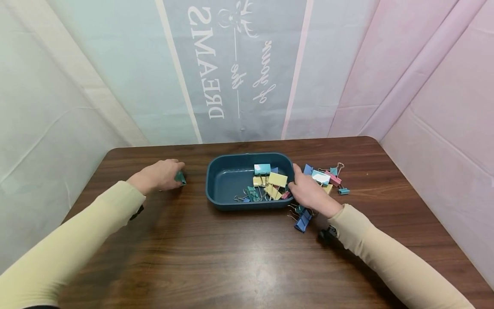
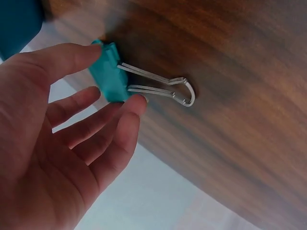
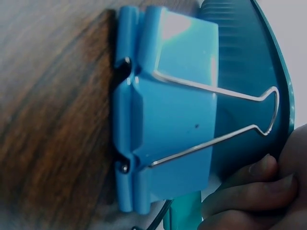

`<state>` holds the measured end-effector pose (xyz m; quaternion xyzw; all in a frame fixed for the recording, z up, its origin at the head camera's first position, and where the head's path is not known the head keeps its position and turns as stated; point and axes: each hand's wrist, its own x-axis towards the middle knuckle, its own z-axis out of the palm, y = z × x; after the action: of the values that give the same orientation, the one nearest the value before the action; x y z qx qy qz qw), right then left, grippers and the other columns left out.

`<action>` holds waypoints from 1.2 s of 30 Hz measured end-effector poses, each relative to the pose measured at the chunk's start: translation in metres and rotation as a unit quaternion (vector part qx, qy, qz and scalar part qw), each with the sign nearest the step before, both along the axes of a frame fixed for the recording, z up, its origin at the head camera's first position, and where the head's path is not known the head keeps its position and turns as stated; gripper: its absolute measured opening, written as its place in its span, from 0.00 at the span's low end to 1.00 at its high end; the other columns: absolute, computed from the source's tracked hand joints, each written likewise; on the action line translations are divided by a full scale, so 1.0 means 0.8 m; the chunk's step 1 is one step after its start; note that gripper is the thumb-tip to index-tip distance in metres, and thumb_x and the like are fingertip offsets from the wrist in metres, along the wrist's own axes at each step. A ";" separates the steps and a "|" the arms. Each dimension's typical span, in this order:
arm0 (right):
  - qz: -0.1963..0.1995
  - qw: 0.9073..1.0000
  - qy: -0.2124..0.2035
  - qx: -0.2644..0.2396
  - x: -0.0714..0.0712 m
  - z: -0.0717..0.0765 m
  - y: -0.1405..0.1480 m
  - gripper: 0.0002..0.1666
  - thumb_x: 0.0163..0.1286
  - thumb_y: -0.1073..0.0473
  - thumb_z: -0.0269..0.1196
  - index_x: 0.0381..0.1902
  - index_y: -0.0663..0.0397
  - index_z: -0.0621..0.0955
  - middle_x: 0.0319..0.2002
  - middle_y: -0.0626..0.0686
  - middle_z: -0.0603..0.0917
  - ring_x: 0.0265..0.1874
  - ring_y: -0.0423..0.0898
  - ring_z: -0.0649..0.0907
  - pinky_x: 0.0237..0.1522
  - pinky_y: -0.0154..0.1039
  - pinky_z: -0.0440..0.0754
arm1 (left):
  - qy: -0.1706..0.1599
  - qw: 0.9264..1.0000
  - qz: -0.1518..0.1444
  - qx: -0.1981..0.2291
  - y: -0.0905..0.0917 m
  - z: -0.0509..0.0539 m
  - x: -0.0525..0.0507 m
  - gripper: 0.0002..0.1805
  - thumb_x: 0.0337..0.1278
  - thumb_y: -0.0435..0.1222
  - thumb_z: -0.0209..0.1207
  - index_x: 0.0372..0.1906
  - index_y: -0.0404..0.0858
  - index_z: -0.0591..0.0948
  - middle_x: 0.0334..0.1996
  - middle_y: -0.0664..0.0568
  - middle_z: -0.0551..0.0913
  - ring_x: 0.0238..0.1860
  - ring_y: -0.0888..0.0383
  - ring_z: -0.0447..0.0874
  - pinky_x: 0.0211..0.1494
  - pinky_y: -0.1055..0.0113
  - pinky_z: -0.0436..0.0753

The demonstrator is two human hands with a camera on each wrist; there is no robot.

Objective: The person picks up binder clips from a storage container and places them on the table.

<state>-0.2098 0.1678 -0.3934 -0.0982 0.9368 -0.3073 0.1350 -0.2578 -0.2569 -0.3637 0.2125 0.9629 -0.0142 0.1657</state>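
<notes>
My left hand [image 1: 164, 174] is at the left of the table. It pinches a teal binder clip [image 2: 109, 72] between thumb and fingertips, and the clip's wire handles stick out away from the palm. At the middle stands a dark blue plastic bin [image 1: 227, 206], with several yellow, blue, green and pink binder clips [image 1: 278, 179] heaped in its right half. My right hand [image 1: 310, 191] grips the bin's right end, thumb at the rim and fingers curled against the outer wall. Close to the right wrist camera, a blue binder clip [image 3: 180, 120] partly hides the bin.
Several loose binder clips [image 1: 335, 178] lie beyond my right hand, and blue ones [image 1: 303, 219] lie just below it. The brown wooden table [image 1: 216, 257] carries everything. A printed cloth [image 1: 239, 77] hangs behind its far edge, with pale cloth at both sides.
</notes>
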 end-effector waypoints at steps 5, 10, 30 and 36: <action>0.001 1.000 -0.003 0.001 0.001 -0.001 0.001 0.40 0.76 0.61 0.45 0.77 0.69 0.42 0.14 0.50 0.71 0.09 0.43 0.66 0.16 0.39 0.67 | 0.021 0.999 -0.015 0.027 0.002 0.013 -0.001 0.23 0.62 0.39 0.64 0.58 0.32 0.77 0.54 0.39 0.77 0.42 0.49 0.82 0.47 0.50 0.80; 0.001 1.000 -0.003 0.002 0.001 -0.001 0.001 0.40 0.77 0.60 0.45 0.77 0.69 0.41 0.14 0.51 0.71 0.09 0.43 0.67 0.16 0.39 0.67 | 0.046 0.996 -0.026 0.072 0.020 0.037 0.005 0.14 0.63 0.41 0.63 0.49 0.39 0.81 0.42 0.50 0.83 0.38 0.55 0.82 0.43 0.52 0.81; 0.002 1.000 -0.002 -0.003 0.000 -0.001 0.000 0.40 0.76 0.61 0.44 0.78 0.68 0.41 0.14 0.51 0.71 0.09 0.43 0.66 0.15 0.39 0.67 | 0.006 0.971 -0.230 0.056 0.154 0.046 0.033 0.20 0.61 0.49 0.66 0.53 0.42 0.83 0.41 0.53 0.84 0.37 0.61 0.79 0.42 0.63 0.81; 0.001 1.000 0.002 -0.002 -0.001 0.000 -0.001 0.40 0.76 0.61 0.44 0.77 0.69 0.42 0.14 0.51 0.71 0.09 0.43 0.66 0.15 0.39 0.66 | -0.017 0.968 -0.252 0.017 0.175 0.034 0.032 0.19 0.58 0.46 0.69 0.52 0.45 0.83 0.39 0.56 0.84 0.35 0.62 0.79 0.40 0.65 0.80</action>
<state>-0.2102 0.1672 -0.3938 -0.1003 0.9364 -0.3088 0.1333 -0.2323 -0.1166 -0.3367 0.4510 0.8755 -0.0356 0.1696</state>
